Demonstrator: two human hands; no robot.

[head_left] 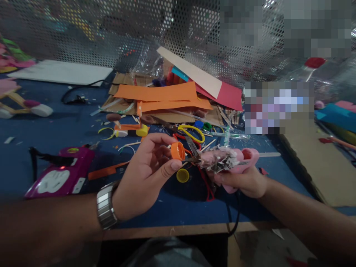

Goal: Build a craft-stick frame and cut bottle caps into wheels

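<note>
Between the thumb and fingers of my left hand [147, 170] is an orange bottle cap [178, 151], its hollow side turned to the right. My right hand [244, 181] grips a pink hot glue gun [246, 160] whose front is covered in ragged, crumpled silvery wrapping. Its nozzle points left and lies close to the cap's lower edge; I cannot tell if they touch. A glue stick [271, 154] sticks out of the gun's back. Below the cap, a yellow cap [183, 175] lies on the blue table [178, 211]. Just behind are yellow-handled scissors [194, 132].
Orange paper strips [158, 92] and cardboard pieces are piled at the back against a perforated metal screen [111, 37]. At left sits a purple box [66, 170] with a red light. A cardboard sheet [308, 159] lies at right. A dark cord hangs over the table's front edge.
</note>
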